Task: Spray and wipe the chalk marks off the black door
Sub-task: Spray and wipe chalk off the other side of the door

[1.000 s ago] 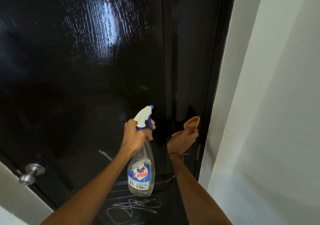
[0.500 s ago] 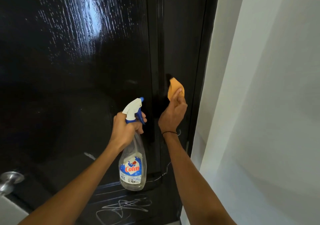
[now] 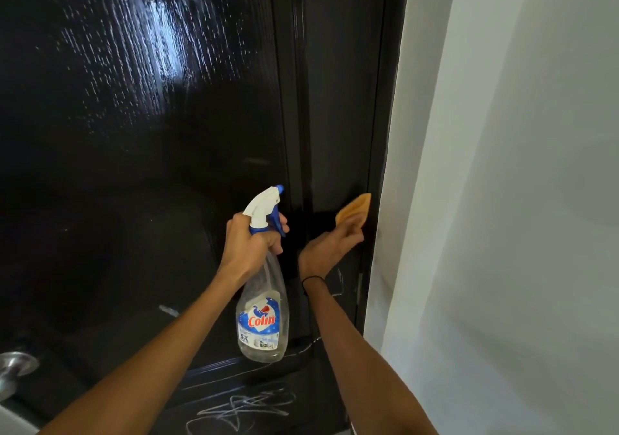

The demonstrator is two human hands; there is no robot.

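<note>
Fingers of the right hand point(image 3: 330, 245) press the orange cloth point(image 3: 354, 208) flat against the door point(image 3: 167, 133) to rub (left hand point(image 3: 249, 245) wraps the spray bottle point(image 3: 263, 317), ready).

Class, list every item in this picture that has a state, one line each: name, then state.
Black door: wet, glossy.
Chalk marks: still on lower panel.
Spray bottle: upright, nearly empty, gripped by left hand.
Orange cloth: pressed to door by right hand.
</note>
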